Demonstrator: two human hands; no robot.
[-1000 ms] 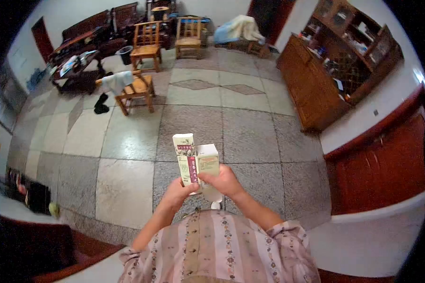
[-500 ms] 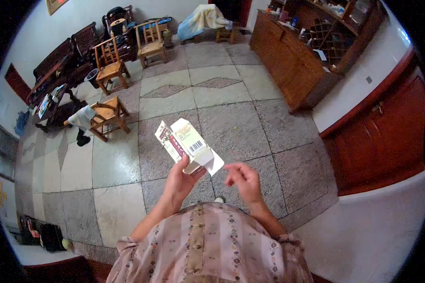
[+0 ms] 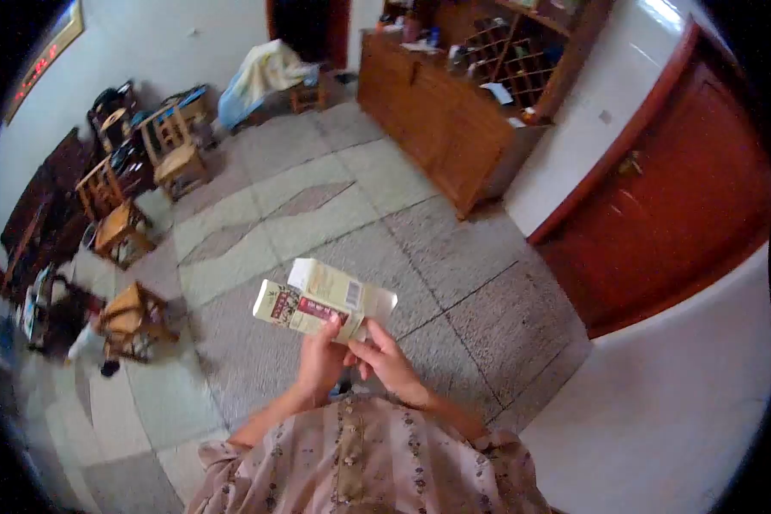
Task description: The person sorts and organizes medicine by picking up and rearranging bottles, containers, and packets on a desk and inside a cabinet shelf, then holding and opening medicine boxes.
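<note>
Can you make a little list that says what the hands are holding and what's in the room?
left hand: grips two small boxes from below
boxes: cream cardboard, one with a red label, one with a barcode and an open end flap
right hand: fingertips at the open flap
floor: grey and pale stone tiles
cabinet: wooden, against the wall
chairs: wooden, at the left

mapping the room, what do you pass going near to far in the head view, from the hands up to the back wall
hands: left hand, right hand → boxes → tiled floor → cloth-draped seat → dark doorway
</note>
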